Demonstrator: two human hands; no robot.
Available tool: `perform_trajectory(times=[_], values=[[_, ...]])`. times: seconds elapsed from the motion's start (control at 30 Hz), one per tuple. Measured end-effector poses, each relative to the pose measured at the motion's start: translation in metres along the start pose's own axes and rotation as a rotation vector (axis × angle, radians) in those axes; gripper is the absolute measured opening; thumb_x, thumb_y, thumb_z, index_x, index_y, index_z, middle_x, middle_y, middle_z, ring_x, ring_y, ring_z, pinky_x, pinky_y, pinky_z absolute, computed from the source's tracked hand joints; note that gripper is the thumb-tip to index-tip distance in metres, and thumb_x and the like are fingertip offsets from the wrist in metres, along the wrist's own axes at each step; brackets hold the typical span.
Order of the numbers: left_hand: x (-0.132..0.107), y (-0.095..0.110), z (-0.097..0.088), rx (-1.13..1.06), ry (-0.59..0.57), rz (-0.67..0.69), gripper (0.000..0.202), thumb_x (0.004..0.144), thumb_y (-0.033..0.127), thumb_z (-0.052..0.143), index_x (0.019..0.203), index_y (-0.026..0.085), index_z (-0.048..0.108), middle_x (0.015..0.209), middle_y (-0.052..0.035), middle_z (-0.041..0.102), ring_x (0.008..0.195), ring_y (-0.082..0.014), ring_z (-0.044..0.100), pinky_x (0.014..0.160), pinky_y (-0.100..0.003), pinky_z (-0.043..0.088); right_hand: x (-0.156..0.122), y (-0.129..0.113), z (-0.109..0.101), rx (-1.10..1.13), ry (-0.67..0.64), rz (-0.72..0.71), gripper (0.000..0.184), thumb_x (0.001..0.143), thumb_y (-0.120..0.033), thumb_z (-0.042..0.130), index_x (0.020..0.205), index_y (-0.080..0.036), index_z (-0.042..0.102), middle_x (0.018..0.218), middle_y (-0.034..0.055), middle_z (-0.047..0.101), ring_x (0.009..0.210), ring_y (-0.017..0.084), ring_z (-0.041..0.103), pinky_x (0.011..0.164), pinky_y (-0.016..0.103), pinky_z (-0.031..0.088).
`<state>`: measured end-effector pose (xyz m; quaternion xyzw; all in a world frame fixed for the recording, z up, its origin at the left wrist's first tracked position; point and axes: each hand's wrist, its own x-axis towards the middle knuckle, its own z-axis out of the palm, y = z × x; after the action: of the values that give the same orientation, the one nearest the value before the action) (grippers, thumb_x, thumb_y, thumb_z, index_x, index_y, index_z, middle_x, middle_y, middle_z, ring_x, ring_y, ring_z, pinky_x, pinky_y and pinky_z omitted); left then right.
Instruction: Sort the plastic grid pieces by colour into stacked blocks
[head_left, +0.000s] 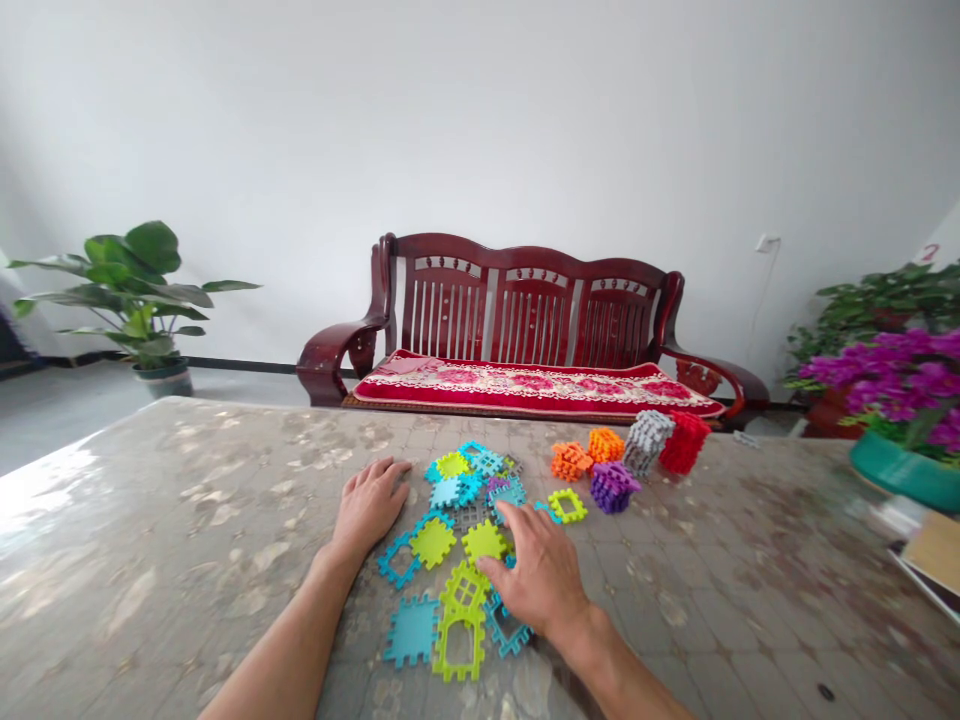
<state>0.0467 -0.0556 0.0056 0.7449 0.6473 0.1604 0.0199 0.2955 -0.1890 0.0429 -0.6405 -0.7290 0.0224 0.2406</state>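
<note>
My left hand (373, 503) rests on the table beside the spread of plastic interlocking tiles, fingers stretched out and holding nothing. Over the right side of that spread is my right hand (541, 567), thumb and fingers apart. Its thumb is close to a lime green tile (484, 541); I cannot tell whether it touches. Nearer to me lie a solid blue tile (413, 630), a lime tile with an arched opening (460, 645) and a blue frame tile (511, 626), partly under the right hand. More blue, lime, grey and purple tiles overlap in a loose heap farther back.
To the right stand sorted stacks of tiles: orange (571, 461), purple (615, 487), grey (648, 443) and red (684, 443). A lime frame tile (577, 515) lies near them. A teal flower pot (900, 470) sits at the right edge. Behind the table (187, 560) is a wooden bench (534, 310).
</note>
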Motion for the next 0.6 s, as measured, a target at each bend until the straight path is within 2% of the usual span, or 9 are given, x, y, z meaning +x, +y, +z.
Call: perform_trajectory(times=[0.13,0.27,0.47,0.6], values=[[0.0,0.0,0.001,-0.003,0.008,0.001,0.042,0.091,0.033,0.041,0.129,0.031,0.06,0.142,-0.0059,0.054,0.13,-0.0245,0.048,0.108,-0.044,0.033,-0.004,-0.007,0.004,-0.042,-0.054,0.002,0.07,0.074,-0.046,0.071,0.137,-0.022,0.052,0.118,0.0096,0.065,0.109,0.031,0.056,0.095,0.042,0.04],[0.0,0.0,0.001,-0.004,0.011,-0.002,0.042,0.091,0.034,0.041,0.128,0.031,0.06,0.142,-0.0053,0.055,0.131,-0.0241,0.048,0.108,-0.043,0.033,-0.005,-0.007,0.01,-0.068,-0.056,0.006,0.065,0.076,-0.041,0.069,0.136,-0.023,0.053,0.115,0.0093,0.066,0.107,0.03,0.056,0.094,0.041,0.04],[-0.001,0.001,-0.001,-0.006,0.023,0.004,0.042,0.09,0.033,0.042,0.127,0.03,0.061,0.141,-0.006,0.056,0.129,-0.0248,0.05,0.108,-0.044,0.034,-0.008,-0.005,0.016,-0.069,0.028,-0.027,0.058,0.078,-0.034,0.066,0.134,-0.024,0.055,0.111,0.008,0.07,0.103,0.028,0.058,0.091,0.039,0.04],[-0.001,0.001,-0.001,0.002,0.015,-0.003,0.042,0.091,0.034,0.041,0.128,0.031,0.061,0.142,-0.0053,0.055,0.129,-0.0244,0.05,0.108,-0.044,0.035,-0.004,-0.001,0.011,-0.021,0.148,-0.066,0.05,0.08,-0.034,0.064,0.128,-0.023,0.058,0.112,0.0074,0.07,0.101,0.026,0.059,0.092,0.038,0.04]])
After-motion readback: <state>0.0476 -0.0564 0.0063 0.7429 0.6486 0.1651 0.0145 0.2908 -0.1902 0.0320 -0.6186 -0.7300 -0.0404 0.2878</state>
